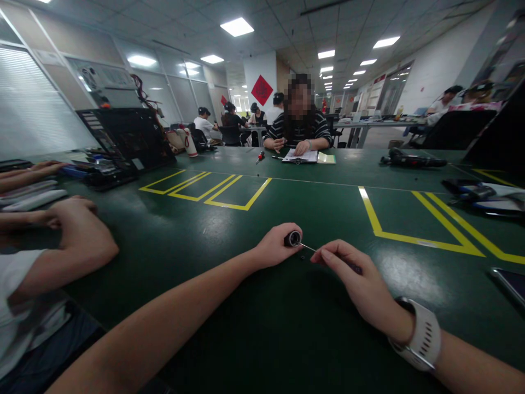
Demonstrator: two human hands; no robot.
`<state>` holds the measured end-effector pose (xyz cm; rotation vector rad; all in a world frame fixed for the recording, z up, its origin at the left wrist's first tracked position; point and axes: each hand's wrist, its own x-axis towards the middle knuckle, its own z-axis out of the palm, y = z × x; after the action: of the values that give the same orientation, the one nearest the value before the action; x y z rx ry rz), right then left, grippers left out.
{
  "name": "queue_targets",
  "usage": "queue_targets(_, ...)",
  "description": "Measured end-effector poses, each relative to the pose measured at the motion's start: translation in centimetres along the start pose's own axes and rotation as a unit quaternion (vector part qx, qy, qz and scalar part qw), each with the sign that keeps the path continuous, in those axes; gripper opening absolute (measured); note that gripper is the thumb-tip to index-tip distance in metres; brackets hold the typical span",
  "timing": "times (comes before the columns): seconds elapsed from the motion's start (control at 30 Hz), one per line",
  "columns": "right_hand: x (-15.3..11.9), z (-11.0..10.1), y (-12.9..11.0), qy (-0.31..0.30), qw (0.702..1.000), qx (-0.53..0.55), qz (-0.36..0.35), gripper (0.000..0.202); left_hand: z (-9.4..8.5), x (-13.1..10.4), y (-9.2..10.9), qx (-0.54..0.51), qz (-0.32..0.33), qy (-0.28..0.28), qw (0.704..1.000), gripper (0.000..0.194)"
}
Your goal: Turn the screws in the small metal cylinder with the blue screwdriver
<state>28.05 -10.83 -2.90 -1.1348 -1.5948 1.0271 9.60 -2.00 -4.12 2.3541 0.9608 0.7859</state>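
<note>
Cylinder [292, 238], black w/ round, metallic-looking rim, sits clamped in L hand [277, 244], over smooth, semi-gloss green table [229, 230]. R hand [348, 271] pinches thin, shiny rod [308, 248], tip at cylinder's R edge. Tiny dark bit [302, 257] lies just below, approx. btwn hands.

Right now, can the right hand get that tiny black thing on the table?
Probably yes: the tiny black thing lies close to the right hand, with nothing over it. But that hand holds a thin metal rod.
</note>
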Motion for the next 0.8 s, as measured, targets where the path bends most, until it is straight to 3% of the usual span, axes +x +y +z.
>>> queue_targets(0.23, -0.1, 0.3, 0.0, -0.007, 0.995, -0.096, -0.038, 0.018, 0.1, -0.1, 0.1, 0.013, 0.014, -0.011, 1.0, 0.009)
queue_targets(0.57, -0.2, 0.8, -0.2, -0.021, 0.98, -0.156, -0.121, 0.017, 0.4, -0.1, -0.1, 0.149, 0.029, -0.035, 0.988, 0.004)
queue_targets(0.67, 0.0, 0.5, -0.4, -0.03, 0.99, -0.124, -0.064, 0.021, 0.2, -0.1, 0.1, 0.162, 0.046, -0.049, 0.984, 0.007)
queue_targets(0.8, 0.6, -0.2, 0.0, -0.017, 0.999, 0.03, 0.035, 0.023, 0.0, -0.2, 0.4, 0.169, 0.052, -0.067, 0.982, 0.006)
